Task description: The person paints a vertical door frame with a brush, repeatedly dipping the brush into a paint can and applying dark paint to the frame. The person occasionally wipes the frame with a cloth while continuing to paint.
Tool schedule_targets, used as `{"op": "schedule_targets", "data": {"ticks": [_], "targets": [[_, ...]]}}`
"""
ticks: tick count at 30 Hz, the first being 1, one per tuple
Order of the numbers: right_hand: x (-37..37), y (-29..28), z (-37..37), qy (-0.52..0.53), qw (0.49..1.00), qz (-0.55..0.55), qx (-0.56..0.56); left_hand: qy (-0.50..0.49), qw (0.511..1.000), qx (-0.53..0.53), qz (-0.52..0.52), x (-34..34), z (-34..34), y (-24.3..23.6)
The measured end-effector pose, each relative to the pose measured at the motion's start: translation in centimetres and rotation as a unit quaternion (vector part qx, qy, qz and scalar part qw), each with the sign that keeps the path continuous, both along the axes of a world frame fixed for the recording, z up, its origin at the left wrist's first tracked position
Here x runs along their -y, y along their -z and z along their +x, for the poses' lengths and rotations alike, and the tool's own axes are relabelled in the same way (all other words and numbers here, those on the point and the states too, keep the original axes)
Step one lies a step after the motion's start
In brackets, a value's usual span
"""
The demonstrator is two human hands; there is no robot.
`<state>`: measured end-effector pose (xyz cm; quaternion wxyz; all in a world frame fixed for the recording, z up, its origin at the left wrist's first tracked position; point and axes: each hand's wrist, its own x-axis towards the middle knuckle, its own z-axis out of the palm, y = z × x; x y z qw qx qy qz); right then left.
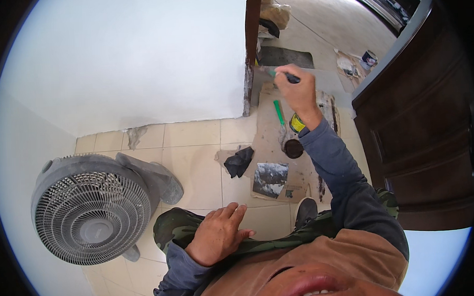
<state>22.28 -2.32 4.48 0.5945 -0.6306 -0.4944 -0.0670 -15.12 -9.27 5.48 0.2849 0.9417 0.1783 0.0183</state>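
My right hand [299, 88] is stretched out by the door frame [248, 59], closed around a small tool with a dark handle [293, 78]. A greenish part [271, 72] shows at its front; the working end is blurred, so I cannot tell its kind or whether it touches the frame. My left hand [217, 234] lies on my camouflage-trousered knee, holding nothing, fingers stretched out. Below my right hand, a green-handled tool [278, 112] and a yellow-labelled can [296, 123], partly hidden by my wrist, are on the cardboard [268, 141]. A round dark lid [293, 148] lies beside them.
A grey fan [95, 205] stands on the tiles at left. Crumpled black sandpaper or cloth [239, 162] and a black-and-white printed sheet [270, 180] lie nearer me. A dark wooden door [419, 126] stands at right. Outside are a grey mat [286, 57] and another can [369, 58].
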Motion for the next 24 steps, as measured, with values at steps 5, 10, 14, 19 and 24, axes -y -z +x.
{"op": "schedule_targets", "data": {"ticks": [5,10,14,19,24], "targets": [[-1.8,-0.8,-0.4,0.024,0.996,0.071,0.054,-0.005,0.999,-0.036,-0.028,0.1,-0.2,-0.2],[-0.3,-3.3,0.1,0.046,0.998,0.032,0.04,-0.004,1.0,0.0,-0.004,0.1,-0.6,-0.1],[-0.4,-4.6,0.5,0.027,0.995,-0.062,0.071,-0.006,1.0,0.01,0.013,0.1,-0.8,0.2],[-2.0,-6.3,1.4,0.022,0.996,-0.004,0.082,-0.001,1.0,0.016,0.018,0.2,-0.9,0.3],[-2.1,-10.9,1.8,0.022,0.991,0.072,0.109,0.0,1.0,0.016,0.009,0.2,-0.8,0.4]]}}
